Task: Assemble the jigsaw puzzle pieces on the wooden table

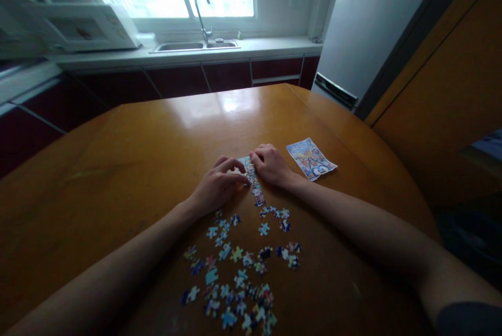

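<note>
A strip of joined jigsaw pieces (254, 183) lies on the round wooden table (129, 158), running from between my hands toward me. My left hand (215, 185) rests at the strip's left side, fingers curled and tips pressing on its upper pieces. My right hand (270, 164) sits at the strip's top right, fingers bent down onto the pieces. Several loose puzzle pieces (239, 268) are scattered on the table between my forearms. A printed picture card (311, 158) lies flat just right of my right hand.
Behind the table runs a counter with a sink and tap (202, 27) under a bright window. A white microwave (78, 24) stands at the left. A grey fridge (364, 27) and an orange cabinet (443, 79) stand at the right.
</note>
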